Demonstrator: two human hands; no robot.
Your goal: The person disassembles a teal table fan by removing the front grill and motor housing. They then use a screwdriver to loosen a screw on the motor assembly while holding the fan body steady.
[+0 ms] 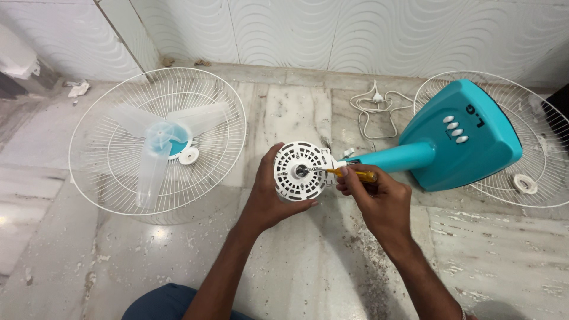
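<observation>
Two bare forearms rise from the bottom edge toward the centre of the frame. The left hand [268, 198] cups the white round motor housing [300, 170], fingers wrapped around its left and lower rim. Just right of it, the right hand [379, 198] has its fingers pinched shut on a yellow-handled screwdriver [349, 173], whose tip touches the housing's centre. The housing sits on a teal fan stand [456, 133] lying on the marble floor [284, 112] at centre right. At left, a white wire grille [106, 178] carries translucent blades [157, 145]. A second grille [545, 148] lies at right, a white cord [373, 106] near the tiled wall.
</observation>
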